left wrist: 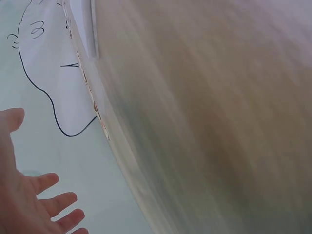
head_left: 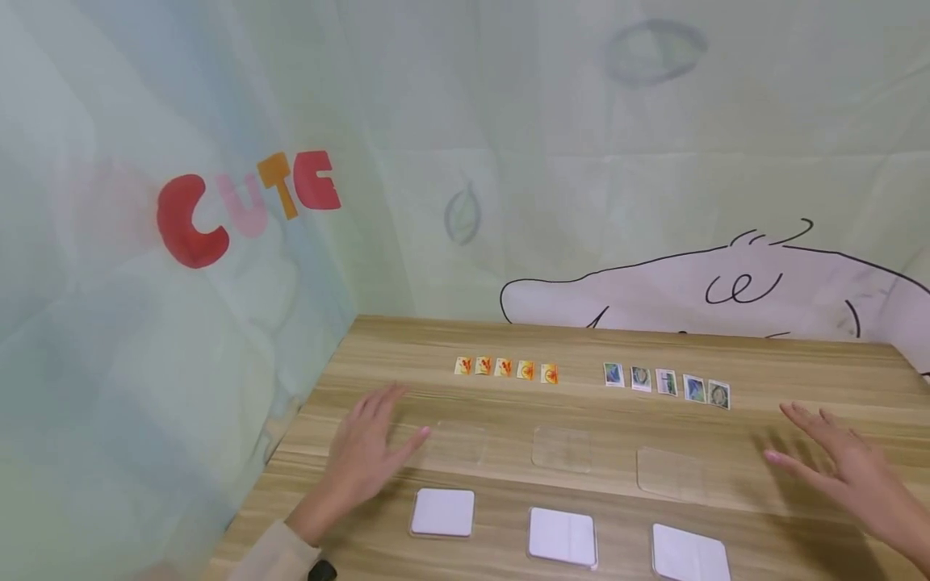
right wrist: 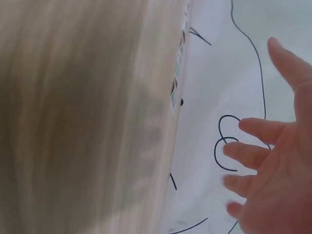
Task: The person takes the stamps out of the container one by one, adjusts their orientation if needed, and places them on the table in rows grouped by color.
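Observation:
My left hand (head_left: 366, 448) is spread at the left of the table, holding nothing; its thumb points toward a clear rounded square (head_left: 458, 444). On the far right my right hand (head_left: 843, 464) hovers with fingers apart, also holding nothing. Two more clear squares, a middle one (head_left: 562, 449) and a right one (head_left: 672, 474), lie between the hands. Nearer to me are three white rounded pieces: left (head_left: 444, 512), middle (head_left: 561, 537) and right (head_left: 690, 553). Both wrist views show spread fingers on the left hand (left wrist: 34, 204) and right hand (right wrist: 278, 161).
Several small orange-and-yellow cards (head_left: 503, 368) form a row on the wooden table (head_left: 407, 339). To their right is a row of several blue-green cards (head_left: 666, 382). A printed cloth (head_left: 414, 226) hangs behind the table, and another with CUTE letters (head_left: 192, 222) hangs at the left.

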`<move>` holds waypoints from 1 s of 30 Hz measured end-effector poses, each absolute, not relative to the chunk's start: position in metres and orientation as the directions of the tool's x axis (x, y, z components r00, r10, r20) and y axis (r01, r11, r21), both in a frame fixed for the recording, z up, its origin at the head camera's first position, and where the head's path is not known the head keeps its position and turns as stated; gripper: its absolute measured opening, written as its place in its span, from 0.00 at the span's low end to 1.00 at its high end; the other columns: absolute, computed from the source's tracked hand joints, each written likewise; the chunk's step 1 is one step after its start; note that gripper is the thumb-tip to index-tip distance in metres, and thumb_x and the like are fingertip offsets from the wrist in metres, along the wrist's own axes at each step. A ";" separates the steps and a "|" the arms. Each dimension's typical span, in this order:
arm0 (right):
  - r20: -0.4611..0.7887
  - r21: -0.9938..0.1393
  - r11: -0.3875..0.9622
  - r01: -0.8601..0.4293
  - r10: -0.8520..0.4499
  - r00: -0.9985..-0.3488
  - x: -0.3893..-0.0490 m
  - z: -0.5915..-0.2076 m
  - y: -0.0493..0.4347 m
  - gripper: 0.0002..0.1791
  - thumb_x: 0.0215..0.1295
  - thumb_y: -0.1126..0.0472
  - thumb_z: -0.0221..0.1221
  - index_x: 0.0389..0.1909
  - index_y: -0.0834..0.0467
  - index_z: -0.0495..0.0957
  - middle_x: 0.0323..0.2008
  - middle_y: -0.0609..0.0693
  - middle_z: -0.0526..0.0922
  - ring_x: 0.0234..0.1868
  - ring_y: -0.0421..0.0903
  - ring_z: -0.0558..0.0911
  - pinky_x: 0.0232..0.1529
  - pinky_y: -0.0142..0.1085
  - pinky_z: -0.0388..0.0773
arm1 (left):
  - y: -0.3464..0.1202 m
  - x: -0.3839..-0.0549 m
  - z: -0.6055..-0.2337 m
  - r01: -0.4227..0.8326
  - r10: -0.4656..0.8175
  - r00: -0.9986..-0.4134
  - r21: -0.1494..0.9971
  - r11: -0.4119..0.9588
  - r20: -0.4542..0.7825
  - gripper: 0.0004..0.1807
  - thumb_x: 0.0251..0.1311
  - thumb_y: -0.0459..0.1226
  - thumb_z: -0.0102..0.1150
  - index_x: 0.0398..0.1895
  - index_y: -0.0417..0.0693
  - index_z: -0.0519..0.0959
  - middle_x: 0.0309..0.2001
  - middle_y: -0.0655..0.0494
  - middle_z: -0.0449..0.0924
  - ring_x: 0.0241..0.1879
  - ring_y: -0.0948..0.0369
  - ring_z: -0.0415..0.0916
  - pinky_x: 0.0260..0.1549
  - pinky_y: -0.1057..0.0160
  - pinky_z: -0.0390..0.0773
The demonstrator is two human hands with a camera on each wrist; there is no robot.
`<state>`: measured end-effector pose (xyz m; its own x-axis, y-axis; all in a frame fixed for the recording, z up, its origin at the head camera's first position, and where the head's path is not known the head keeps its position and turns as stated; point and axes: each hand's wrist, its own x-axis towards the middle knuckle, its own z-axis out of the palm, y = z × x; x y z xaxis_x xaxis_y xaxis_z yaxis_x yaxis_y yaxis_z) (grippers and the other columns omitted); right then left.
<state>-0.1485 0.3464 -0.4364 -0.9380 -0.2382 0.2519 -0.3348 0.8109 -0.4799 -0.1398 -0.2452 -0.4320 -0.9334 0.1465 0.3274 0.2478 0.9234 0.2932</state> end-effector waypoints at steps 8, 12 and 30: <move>0.263 -0.332 0.886 -0.323 -0.242 -0.934 -0.145 -0.445 0.346 0.48 0.68 0.46 0.59 0.80 0.54 0.43 0.77 0.57 0.34 0.73 0.59 0.20 0.62 0.59 0.08 | -0.257 -0.138 -0.434 0.233 0.160 -0.948 0.258 0.938 0.274 0.43 0.65 0.64 0.49 0.78 0.56 0.56 0.77 0.43 0.50 0.73 0.38 0.49 0.68 0.33 0.47; 0.232 -0.303 0.902 -0.306 -0.242 -0.942 -0.142 -0.449 0.345 0.53 0.67 0.43 0.59 0.80 0.51 0.35 0.77 0.52 0.27 0.71 0.54 0.15 0.59 0.57 0.05 | -0.260 -0.138 -0.435 0.242 0.176 -0.950 0.249 0.938 0.258 0.44 0.65 0.65 0.50 0.79 0.58 0.54 0.77 0.43 0.47 0.74 0.36 0.45 0.69 0.34 0.41; 0.171 -0.296 0.930 -0.216 -0.171 -0.970 -0.139 -0.465 0.344 0.59 0.66 0.38 0.58 0.78 0.51 0.25 0.75 0.50 0.16 0.69 0.54 0.12 0.56 0.59 0.03 | -0.265 -0.139 -0.439 0.220 0.175 -0.958 0.192 0.956 0.228 0.47 0.61 0.68 0.50 0.79 0.57 0.55 0.78 0.43 0.45 0.74 0.34 0.40 0.66 0.29 0.41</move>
<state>-0.1392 0.3437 -0.4647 -0.9702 -0.1712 0.1714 -0.2164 0.9303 -0.2960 -0.1387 -0.2651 -0.4394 -0.9578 0.1750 0.2280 0.2204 0.9563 0.1921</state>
